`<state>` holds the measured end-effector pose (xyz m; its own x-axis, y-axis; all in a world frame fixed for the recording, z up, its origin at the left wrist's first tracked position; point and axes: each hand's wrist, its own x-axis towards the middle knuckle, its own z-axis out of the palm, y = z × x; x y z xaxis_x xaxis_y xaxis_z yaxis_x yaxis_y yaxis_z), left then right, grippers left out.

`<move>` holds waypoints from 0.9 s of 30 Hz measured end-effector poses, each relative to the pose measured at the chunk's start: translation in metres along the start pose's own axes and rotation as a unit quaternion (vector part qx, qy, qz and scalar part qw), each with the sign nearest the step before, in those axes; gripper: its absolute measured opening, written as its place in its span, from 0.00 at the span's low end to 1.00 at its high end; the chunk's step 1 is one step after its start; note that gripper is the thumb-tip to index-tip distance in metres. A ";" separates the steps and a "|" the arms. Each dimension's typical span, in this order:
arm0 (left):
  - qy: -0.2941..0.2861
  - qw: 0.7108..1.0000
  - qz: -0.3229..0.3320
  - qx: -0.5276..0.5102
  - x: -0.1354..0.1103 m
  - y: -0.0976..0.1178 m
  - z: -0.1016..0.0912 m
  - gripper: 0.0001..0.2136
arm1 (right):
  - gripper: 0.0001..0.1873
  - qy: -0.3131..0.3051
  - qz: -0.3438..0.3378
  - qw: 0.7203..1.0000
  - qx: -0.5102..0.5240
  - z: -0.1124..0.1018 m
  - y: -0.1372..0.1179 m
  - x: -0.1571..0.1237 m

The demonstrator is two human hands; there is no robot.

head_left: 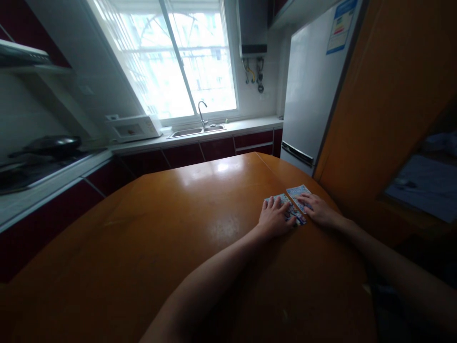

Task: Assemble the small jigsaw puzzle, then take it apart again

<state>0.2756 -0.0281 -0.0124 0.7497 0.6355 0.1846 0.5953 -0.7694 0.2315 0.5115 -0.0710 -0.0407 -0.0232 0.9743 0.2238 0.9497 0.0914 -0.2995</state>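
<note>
Two small blue-and-white printed cards lie side by side on the round orange wooden table point(200, 224), near its far right edge. My left hand point(274, 218) rests flat on the left card point(287, 206), fingers stretched out over it. My right hand point(319, 208) lies with fingers extended on the right card point(297, 193). Both forearms reach across the table from the lower right. Neither card is lifted off the surface.
A white fridge point(314, 95) stands just beyond the table's right edge, beside an orange wall panel point(392, 95). A counter with a sink point(197, 130), tap and microwave point(133, 128) runs under the window. A pan on the stove point(53, 145) sits at left.
</note>
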 end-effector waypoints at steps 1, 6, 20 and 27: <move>-0.001 1.000 -0.003 0.002 0.001 0.000 0.000 0.31 | 0.26 0.002 0.000 1.000 0.000 0.001 0.002 0.001; -0.006 1.000 -0.009 -0.002 0.004 -0.002 -0.001 0.32 | 0.25 0.009 0.000 1.000 0.002 -0.004 -0.001 0.003; 0.014 0.990 -0.125 0.065 -0.106 -0.130 -0.090 0.30 | 0.17 0.122 -0.062 0.980 0.142 -0.017 -0.153 0.033; -0.022 0.970 -0.224 0.087 -0.200 -0.167 -0.116 0.31 | 0.21 0.020 -0.141 0.977 0.160 0.030 -0.249 0.038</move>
<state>-0.0071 -0.0190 0.0232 0.4130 0.9087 0.0600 0.9016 -0.4173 0.1140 0.2652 -0.0505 0.0147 -0.2521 0.8928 0.3734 0.7611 0.4212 -0.4933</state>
